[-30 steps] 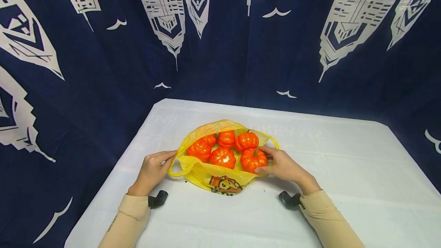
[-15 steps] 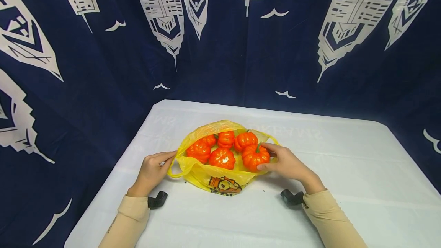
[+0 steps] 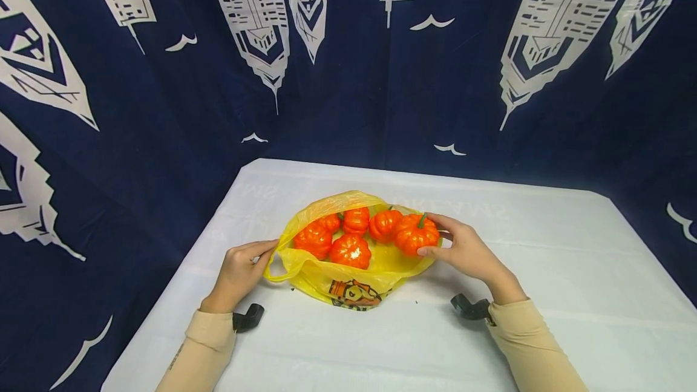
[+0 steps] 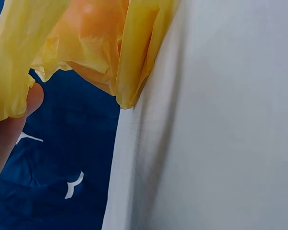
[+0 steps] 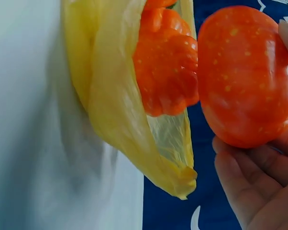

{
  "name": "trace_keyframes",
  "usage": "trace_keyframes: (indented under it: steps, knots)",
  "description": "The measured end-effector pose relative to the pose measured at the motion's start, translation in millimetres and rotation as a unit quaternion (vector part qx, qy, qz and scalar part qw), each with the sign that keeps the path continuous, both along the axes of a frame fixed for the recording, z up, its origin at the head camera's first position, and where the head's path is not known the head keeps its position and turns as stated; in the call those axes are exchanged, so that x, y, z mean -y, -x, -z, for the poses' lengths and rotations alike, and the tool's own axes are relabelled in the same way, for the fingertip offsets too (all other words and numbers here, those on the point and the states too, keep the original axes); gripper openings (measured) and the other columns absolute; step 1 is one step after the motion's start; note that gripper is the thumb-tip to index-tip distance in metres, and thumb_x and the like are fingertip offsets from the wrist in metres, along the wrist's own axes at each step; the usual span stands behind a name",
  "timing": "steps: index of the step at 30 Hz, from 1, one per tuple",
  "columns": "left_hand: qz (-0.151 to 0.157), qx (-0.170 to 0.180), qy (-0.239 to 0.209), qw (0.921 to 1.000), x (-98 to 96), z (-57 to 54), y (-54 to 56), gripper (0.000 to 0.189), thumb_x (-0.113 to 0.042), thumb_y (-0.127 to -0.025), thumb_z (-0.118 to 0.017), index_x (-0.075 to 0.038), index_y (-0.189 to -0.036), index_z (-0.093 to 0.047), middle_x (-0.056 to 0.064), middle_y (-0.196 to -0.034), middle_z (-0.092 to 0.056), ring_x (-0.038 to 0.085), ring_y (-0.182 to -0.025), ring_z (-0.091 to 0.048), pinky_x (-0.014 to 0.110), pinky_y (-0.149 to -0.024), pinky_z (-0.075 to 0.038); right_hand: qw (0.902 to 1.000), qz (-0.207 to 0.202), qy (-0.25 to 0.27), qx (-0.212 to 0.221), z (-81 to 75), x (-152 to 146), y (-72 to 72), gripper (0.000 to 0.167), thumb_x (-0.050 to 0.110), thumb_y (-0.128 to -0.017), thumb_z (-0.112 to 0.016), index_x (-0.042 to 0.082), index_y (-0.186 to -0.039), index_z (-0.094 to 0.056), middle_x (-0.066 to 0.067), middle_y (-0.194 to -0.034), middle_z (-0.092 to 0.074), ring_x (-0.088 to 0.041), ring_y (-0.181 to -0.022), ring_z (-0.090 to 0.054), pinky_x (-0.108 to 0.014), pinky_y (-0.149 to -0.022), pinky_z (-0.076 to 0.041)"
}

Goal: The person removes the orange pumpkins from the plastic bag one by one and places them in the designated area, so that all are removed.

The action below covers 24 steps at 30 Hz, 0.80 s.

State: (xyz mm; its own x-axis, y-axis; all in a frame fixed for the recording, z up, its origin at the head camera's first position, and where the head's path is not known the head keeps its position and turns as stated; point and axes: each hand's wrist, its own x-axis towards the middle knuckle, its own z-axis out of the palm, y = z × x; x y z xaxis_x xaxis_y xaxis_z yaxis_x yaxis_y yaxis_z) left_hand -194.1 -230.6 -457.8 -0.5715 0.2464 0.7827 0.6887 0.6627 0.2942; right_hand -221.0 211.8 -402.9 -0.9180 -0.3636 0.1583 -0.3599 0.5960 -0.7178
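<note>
My right hand grips a shiny orange toy pumpkin with a green stem, thumb on the near side and fingers behind it. It is held up at the right end of a yellow plastic bag, whose mouth gapes upward. In the right wrist view the gripped pumpkin hangs above the bag's rim. Several more orange pumpkins lie inside the bag. At the bag's left end, my left hand pinches its edge beside the handle loop; the left wrist view shows a fingertip against the yellow plastic.
A white cloth covers the table under the bag. Behind and to the left hangs a dark blue curtain with white building and bird prints. Black wrist mounts stick out from both sleeves, close over the table.
My right hand has lifted the pumpkin from among the others, up and to the right. My left hand keeps its hold on the bag's edge.
</note>
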Motion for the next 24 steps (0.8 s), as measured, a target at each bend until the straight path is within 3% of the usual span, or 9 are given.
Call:
trace_keyframes:
  steps: [9,19,24]
  knots:
    - [-0.005,-0.002,-0.001,1.0000,0.2,2.0,1.3,0.031,0.018,-0.067,-0.081,0.005,-0.095,-0.078,0.015,-0.089,-0.078,0.029,-0.080,-0.077,0.035,-0.069,-0.063,0.9973,0.064,0.036,-0.001,-8.4,-17,2.9,0.082,0.027,-0.086,-0.081,-0.004,-0.150,-0.039,-0.025,-0.150,-0.047,-0.042,-0.136,-0.049,-0.049,-0.106,-0.048]
    - [-0.007,-0.001,-0.003,1.0000,-0.2,1.2,0.6,0.031,0.018,-0.068,-0.080,0.005,-0.096,-0.078,0.015,-0.090,-0.078,0.029,-0.080,-0.077,0.035,-0.069,-0.063,0.9874,0.139,0.075,-0.008,-14.2,-35,4.5,0.088,0.027,-0.087,-0.081,-0.002,-0.154,-0.032,-0.028,-0.152,-0.041,-0.044,-0.139,-0.043,-0.037,-0.100,-0.047]
    - [-0.008,-0.003,0.000,1.0000,0.0,1.2,0.1,0.031,0.019,-0.067,-0.081,0.005,-0.096,-0.078,0.015,-0.089,-0.078,0.029,-0.080,-0.077,0.035,-0.069,-0.063,0.9794,0.174,0.103,0.004,-15.5,-45,6.6,0.091,0.027,-0.087,-0.081,-0.002,-0.154,-0.026,-0.024,-0.158,-0.035,-0.043,-0.144,-0.037,-0.047,-0.108,-0.042]
